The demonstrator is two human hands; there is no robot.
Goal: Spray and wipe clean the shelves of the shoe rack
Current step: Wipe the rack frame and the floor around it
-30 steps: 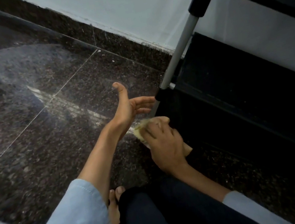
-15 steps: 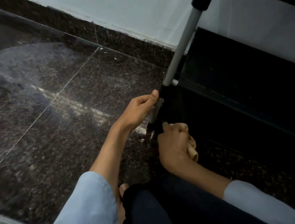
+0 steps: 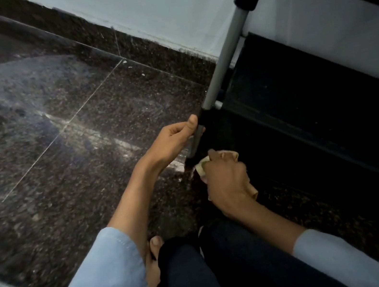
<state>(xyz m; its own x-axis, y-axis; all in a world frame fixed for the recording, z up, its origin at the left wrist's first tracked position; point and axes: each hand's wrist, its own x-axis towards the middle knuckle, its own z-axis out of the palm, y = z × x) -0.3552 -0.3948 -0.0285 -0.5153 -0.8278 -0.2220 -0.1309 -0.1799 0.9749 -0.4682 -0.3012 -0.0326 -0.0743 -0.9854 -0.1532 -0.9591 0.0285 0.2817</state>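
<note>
On the dark speckled floor [image 3: 45,148], the left hand [image 3: 170,141] grips the shoe rack [image 3: 303,103] leg; just beside it, the right hand [image 3: 228,182] clutches a cloth [image 3: 201,167]. No writing shows.

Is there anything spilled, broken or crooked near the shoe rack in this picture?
Nothing clearly stands out. The left hand grips the rack's corner post, the right hand holds a cloth low at the rack. The floor shows pale streaks, perhaps only reflections.

Dark speckled stone floor tiles [image 3: 108,122] with thin pale joints meet a matching dark skirting [image 3: 140,43] beneath a pale wall [image 3: 158,2]; dim light.
</note>
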